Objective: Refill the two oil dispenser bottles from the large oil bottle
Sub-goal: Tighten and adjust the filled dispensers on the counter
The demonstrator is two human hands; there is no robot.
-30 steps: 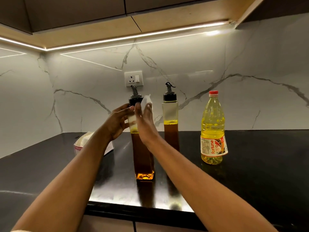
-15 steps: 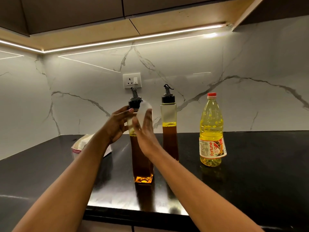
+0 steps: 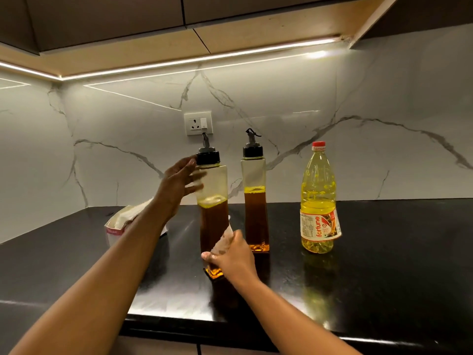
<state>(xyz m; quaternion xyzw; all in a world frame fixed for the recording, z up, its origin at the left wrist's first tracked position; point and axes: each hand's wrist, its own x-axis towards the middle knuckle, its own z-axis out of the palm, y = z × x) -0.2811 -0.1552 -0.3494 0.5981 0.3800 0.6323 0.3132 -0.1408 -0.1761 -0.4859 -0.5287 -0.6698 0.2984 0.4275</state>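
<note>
Two tall clear dispenser bottles with black pour-spout caps stand on the black countertop [image 3: 384, 265], each over half full of amber oil. My left hand [image 3: 176, 185] grips the upper, clear part of the nearer dispenser bottle [image 3: 213, 221], fingers wrapped behind it. My right hand [image 3: 235, 257] presses a white tissue [image 3: 224, 239] against that bottle's lower right side, near its base. The second dispenser bottle [image 3: 256, 216] stands untouched just behind and to the right. The large yellow oil bottle [image 3: 318, 201], red-capped and about half full, stands further right.
A tissue box [image 3: 115, 229] with white tissue sticking out sits behind my left forearm. A wall socket [image 3: 198, 123] is on the marble backsplash above the bottles. The counter's front edge [image 3: 179, 326] runs below my arms.
My right hand has slid the tissue down from the nearer dispenser bottle's neck to its lower side. My left hand stays on the bottle's upper part.
</note>
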